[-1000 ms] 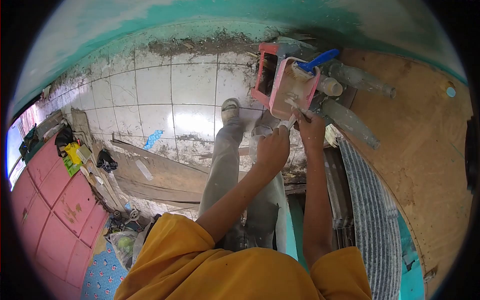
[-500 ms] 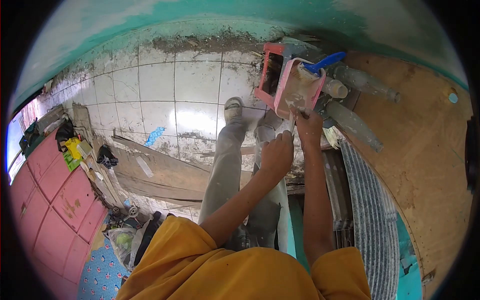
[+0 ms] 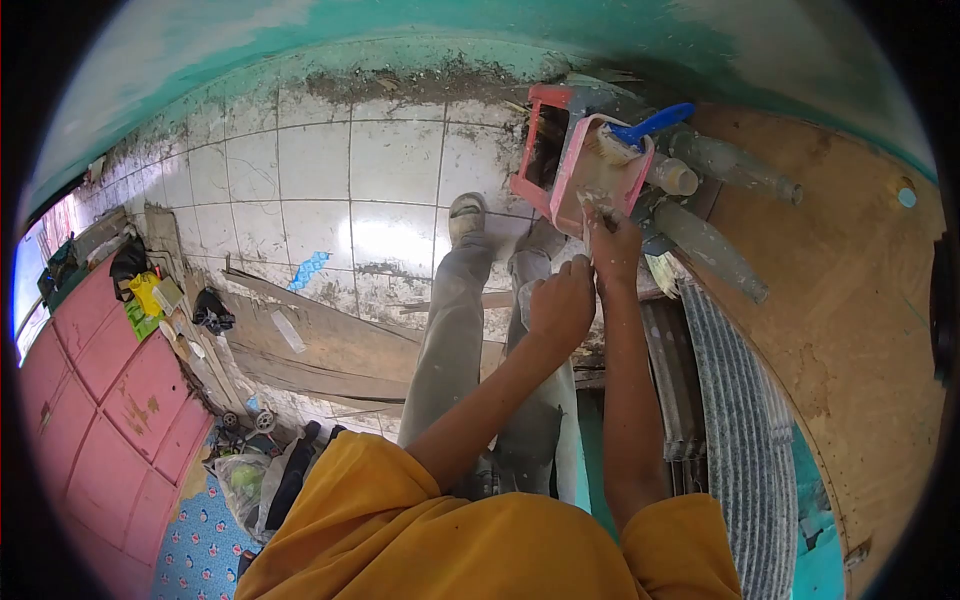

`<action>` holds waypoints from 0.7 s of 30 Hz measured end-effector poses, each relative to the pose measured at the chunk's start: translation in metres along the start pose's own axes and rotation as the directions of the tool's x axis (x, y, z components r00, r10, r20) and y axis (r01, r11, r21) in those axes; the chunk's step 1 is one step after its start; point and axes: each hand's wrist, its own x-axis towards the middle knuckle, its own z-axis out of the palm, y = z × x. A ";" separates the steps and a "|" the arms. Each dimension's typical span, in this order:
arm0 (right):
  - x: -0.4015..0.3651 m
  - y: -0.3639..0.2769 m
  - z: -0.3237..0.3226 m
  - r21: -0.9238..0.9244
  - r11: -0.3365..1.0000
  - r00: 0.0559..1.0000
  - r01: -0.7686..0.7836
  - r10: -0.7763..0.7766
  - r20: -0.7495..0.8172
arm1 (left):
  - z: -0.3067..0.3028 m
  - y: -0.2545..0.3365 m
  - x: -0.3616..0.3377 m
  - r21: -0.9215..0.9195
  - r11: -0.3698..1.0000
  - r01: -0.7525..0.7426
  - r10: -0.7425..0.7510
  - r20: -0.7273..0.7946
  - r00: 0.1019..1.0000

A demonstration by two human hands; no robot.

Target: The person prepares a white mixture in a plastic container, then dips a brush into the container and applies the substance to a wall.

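Observation:
My right hand (image 3: 612, 245) is at the near edge of a pink plastic tub (image 3: 642, 185), its fingers closed on a thin whitish strip (image 3: 586, 218). Just below and to the left is my left hand (image 3: 562, 308), curled closed near the right wrist. A pale, thin piece (image 3: 526, 300) shows beside the left fingers; whether they grip it is hard to tell. Whitish paste (image 3: 600, 182) coats the tub's inside. A brush with a blue handle (image 3: 655, 122) rests over the tub's far right rim.
Beneath the tub lies a stool with a red frame (image 3: 530, 150) and grey legs (image 3: 710, 250). Corrugated sheets (image 3: 745, 400) and a brown board (image 3: 830, 300) are at right. Wooden planks (image 3: 320, 340) lie across the dirty tiled floor (image 3: 395, 160). Pink panels (image 3: 110, 420) stand at left.
My left hand has shifted slightly right and down, closer to my right wrist. The right hand has turned a little at the tub's edge, and the strip between the hands shows less.

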 end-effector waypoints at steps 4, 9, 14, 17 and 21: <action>-0.005 -0.015 -0.003 0.052 0.999 0.997 0.008 -0.012 0.072 | 0.006 -0.008 0.008 -0.031 0.999 0.033 -0.034 -0.030 0.999; -0.015 -0.023 -0.001 0.144 0.989 0.975 -0.029 -0.004 0.222 | -0.003 -0.004 0.013 -0.001 0.990 0.138 -0.138 0.025 0.990; -0.017 -0.017 0.002 0.103 0.994 0.988 -0.022 0.006 0.153 | -0.005 -0.006 0.014 -0.042 0.997 0.071 -0.072 -0.014 0.997; -0.012 -0.008 0.006 0.110 0.994 0.988 0.027 -0.043 0.150 | 0.000 -0.011 0.015 -0.093 0.992 0.084 -0.081 0.040 0.996; -0.011 -0.003 0.006 0.030 0.999 0.991 0.025 -0.029 0.131 | -0.002 -0.008 0.011 -0.128 0.991 0.038 -0.038 0.005 0.999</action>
